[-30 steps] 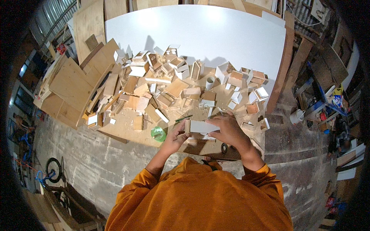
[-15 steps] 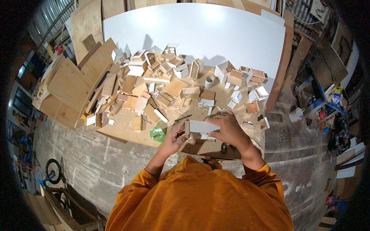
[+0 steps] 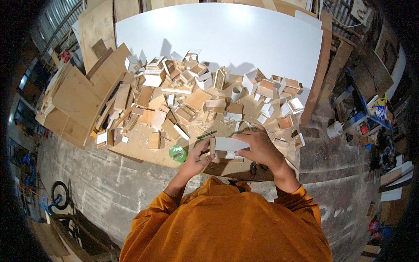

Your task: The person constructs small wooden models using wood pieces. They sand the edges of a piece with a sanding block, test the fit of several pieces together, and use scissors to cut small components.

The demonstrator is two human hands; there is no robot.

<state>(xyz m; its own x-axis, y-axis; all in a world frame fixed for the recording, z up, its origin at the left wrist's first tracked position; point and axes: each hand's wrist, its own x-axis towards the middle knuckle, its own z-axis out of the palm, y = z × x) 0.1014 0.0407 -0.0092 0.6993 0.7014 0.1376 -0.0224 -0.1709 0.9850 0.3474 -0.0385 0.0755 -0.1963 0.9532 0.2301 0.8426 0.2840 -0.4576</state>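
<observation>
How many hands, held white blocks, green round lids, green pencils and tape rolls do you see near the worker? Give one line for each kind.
hands: 2
white block: 1
green lid: 1
green pencil: 1
tape roll: 1
Total: 6

Both hands, left hand [image 3: 197, 157] and right hand [image 3: 260, 147], hold a small white box [image 3: 230, 145] near a green lid [image 3: 177, 153].

I'm in a woodworking shop: plywood sheets [image 3: 74, 96] stacked left, offcut blocks [image 3: 196, 98] heaped near me, bare concrete floor [image 3: 87, 192].
</observation>
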